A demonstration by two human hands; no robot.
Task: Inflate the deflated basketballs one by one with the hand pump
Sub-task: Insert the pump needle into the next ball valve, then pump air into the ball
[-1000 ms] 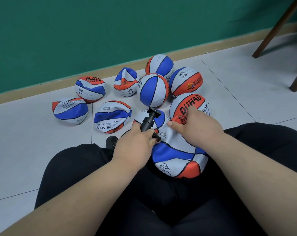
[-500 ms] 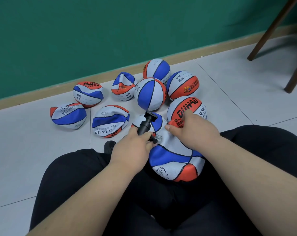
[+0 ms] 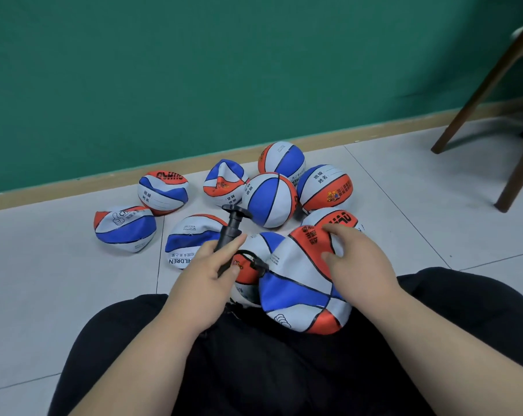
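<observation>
Slackness is what you must reckon with: the deflated basketball (image 3: 302,292) lying in your lap, against your dark trousers, is a soft, light, half-collapsed shell that will likely fold and slide under a push rather than resist it. Your right hand (image 3: 359,262) lies spread over its orange top panel, fingers fairly straight, steadying it rather than clutching it. A flat palm close to the valve would, I judge, serve better than a pinch of loose skin, but I cannot tell where the valve sits. Your left hand (image 3: 206,280) is wrapped round the barrel of the hand pump (image 3: 231,232), a stiff, light tool with its T-handle pointing away from you. Its short black hose (image 3: 249,259) curves toward the ball's edge; whether the needle is seated is hidden. Hold the barrel low, near the hose, so the needle neither bends nor slips out.
</observation>
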